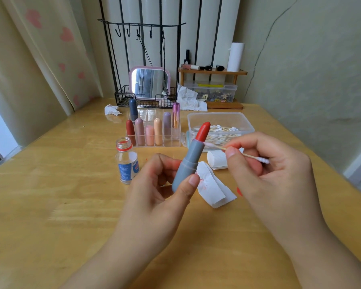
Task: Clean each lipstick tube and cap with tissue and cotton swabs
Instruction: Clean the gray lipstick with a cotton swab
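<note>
Left hand (pixel 165 184): fingers curled, thumb across the front, gripping the lower barrel of a grey lipstick tube (pixel 188 163). Tube held above the desk (pixel 50 184), tilted toward 1 o'clock, red bullet (pixel 202 131) extended, cap off.

Right hand (pixel 269 174): thumb and forefinger pinched together on the wooden stick of a cotton swab (pixel 236 152); other fingers loosely curled behind. Swab's far tip touches the tube's rim just below the bullet, at 3 o'clock of the tube; near tip juts past the fingers.

Under the hands, on the desk: a folded tissue (pixel 213 188) with red smears. At 9 o'clock of the tube, an uncapped small clear bottle (pixel 126 161). At 12 o'clock, a clear organizer (pixel 154 130) with capped lipsticks standing upright. At 1 o'clock, an open plastic box of swabs (pixel 219 124).
</note>
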### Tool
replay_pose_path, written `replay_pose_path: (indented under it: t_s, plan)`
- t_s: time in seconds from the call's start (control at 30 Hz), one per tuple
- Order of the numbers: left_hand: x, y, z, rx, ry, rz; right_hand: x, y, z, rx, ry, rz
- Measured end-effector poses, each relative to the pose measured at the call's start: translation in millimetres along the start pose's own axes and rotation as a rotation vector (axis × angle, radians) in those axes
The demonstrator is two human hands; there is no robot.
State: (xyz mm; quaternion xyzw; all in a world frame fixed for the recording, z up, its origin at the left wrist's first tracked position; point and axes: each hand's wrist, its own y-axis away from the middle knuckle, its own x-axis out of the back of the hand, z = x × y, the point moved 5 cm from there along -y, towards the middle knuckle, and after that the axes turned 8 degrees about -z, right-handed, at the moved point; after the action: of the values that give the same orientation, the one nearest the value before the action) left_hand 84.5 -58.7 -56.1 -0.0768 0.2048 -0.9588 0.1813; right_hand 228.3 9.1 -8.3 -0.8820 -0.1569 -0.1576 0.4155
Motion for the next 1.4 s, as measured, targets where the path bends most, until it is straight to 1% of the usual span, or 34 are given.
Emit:
replay_pose_path:
  t_s: [0.2,0.5,0.7,0.97,1.23,1.4]
  plan:
    - [-3.2,1.4,4.0,-0.010,0.051,-0.023,-2.4,-0.6,-3.2,0.041,-0.023,-0.035]
    - [-6.0,0.8,4.9,-0.021,0.153,-0.076,3.4,-3.9,4.9,-0.097,-0.150,-0.038]
    - [-9.1,1.6,4.2,-0.015,0.199,-0.125,1.4,-3.7,0.7,-0.079,-0.260,-0.064]
    - [-10.6,1.7,-0.1,0.010,0.276,-0.177,4.7,-5.3,6.1,-0.113,-0.308,-0.063]
    - [-12.6,2.9,-1.7,0.031,0.294,-0.215,1.3,-3.9,2.5,-0.102,-0.367,-0.117]
    - [-13.1,2.9,-3.3,0.040,0.338,-0.236,1.7,-6.9,10.6,-0.138,-0.372,-0.096]
